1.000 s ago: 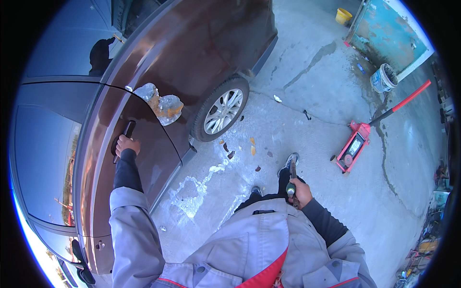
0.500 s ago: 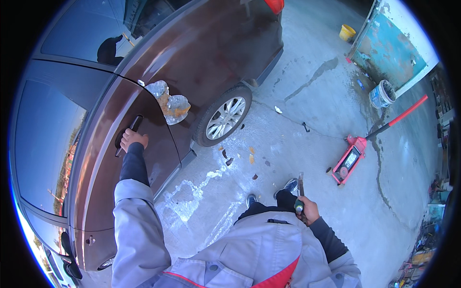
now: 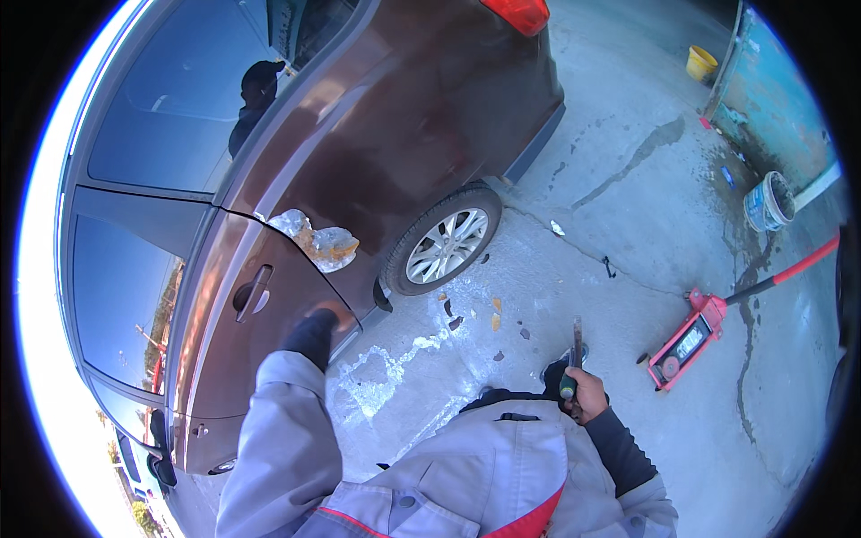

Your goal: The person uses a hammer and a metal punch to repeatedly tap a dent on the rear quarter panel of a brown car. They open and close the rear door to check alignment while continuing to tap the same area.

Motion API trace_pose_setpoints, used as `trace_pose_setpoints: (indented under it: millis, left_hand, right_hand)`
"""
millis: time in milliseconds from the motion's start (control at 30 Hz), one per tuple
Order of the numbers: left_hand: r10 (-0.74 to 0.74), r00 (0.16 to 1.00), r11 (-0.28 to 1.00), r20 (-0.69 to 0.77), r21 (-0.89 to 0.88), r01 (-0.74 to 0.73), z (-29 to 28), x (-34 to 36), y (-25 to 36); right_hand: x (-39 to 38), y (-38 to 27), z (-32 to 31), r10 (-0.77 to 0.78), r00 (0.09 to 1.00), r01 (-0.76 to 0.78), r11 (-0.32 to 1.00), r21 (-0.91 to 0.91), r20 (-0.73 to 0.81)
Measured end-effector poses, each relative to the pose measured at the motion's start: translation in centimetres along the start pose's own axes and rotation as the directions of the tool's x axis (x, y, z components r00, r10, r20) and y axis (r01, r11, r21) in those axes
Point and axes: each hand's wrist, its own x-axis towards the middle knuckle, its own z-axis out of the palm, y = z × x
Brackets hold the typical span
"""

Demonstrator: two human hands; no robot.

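Observation:
My left hand (image 3: 337, 316), smeared by motion, is off the door handle (image 3: 254, 294) and low beside the rear door of a brown car (image 3: 421, 108); its fingers cannot be made out. At the door's rear edge, the panel has a patch of bare metal and orange-brown filler (image 3: 314, 242). In front of my waist, my right hand (image 3: 587, 396) is closed round a hand tool (image 3: 577, 345) with a green end at the grip and a narrow, flat, brownish metal blade pointing away from me. Its exact kind is unclear. The car's door is closed.
The rear wheel (image 3: 448, 247) stands on the concrete floor near dark and orange flakes (image 3: 496, 314) and white powder (image 3: 368, 381). A red floor jack (image 3: 691, 341) with a long handle lies to the right. Beyond are a white bucket (image 3: 767, 206) and a yellow bucket (image 3: 701, 63).
My left hand has let go of the door handle and moved right and down along the door. The view has shifted, while my right hand keeps the tool at my waist.

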Motion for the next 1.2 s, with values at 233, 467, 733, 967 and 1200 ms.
trace_pose_setpoints:
  millis: [233,467,733,967,1200]
  left_hand:
    - [0.378,0.893,0.782,-0.245,-0.432,-0.450,6.7,-7.1,20.3]
    - [-0.554,0.567,0.804,-0.610,-0.568,0.174,-1.8,-3.9,-3.3]
    - [-0.571,0.755,0.706,-0.321,-0.661,0.253,-5.2,-2.1,-17.0]
    - [-0.535,0.704,0.748,-0.467,-0.649,0.138,-1.2,-3.3,-16.7]
    - [-0.533,0.497,0.759,-0.685,-0.647,-0.077,10.7,-13.4,-12.2]
  right_hand:
    - [2.4,-9.7,-0.6,-0.004,1.000,0.011,0.971,-0.238,0.028]
    - [3.5,-11.9,1.0,0.014,0.998,0.008,0.946,-0.325,0.066]
    - [-0.3,-7.1,3.6,-0.009,1.000,0.009,0.959,-0.283,0.000]
    - [-0.9,-4.4,5.7,0.069,0.997,-0.049,0.930,-0.365,0.044]
    - [1.7,-3.3,11.6,0.167,0.980,-0.101,0.879,-0.465,0.104]
